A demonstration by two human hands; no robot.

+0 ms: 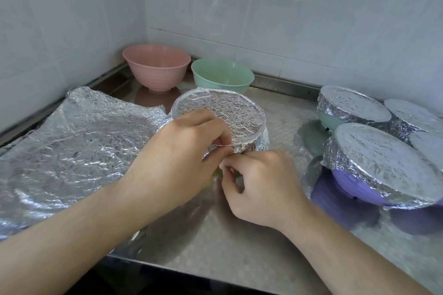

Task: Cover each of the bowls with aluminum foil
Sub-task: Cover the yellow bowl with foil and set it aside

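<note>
A foil-covered bowl [223, 112] stands in the middle of the steel counter [239, 246]. My left hand [182, 151] pinches a fold of foil at the bowl's near rim. My right hand [261, 184] is just below it, its fingers curled and pinching the same foil edge. A bare pink bowl [155, 67] and a bare green bowl [221, 76] stand behind, against the wall. At the right are several foil-covered bowls, among them a purple one [383, 165] and a green one [352, 108].
Loose crinkled foil sheets [79, 151] lie on the left of the counter. Tiled walls close the back and the left side. The counter's front edge [191, 201] runs below my arms.
</note>
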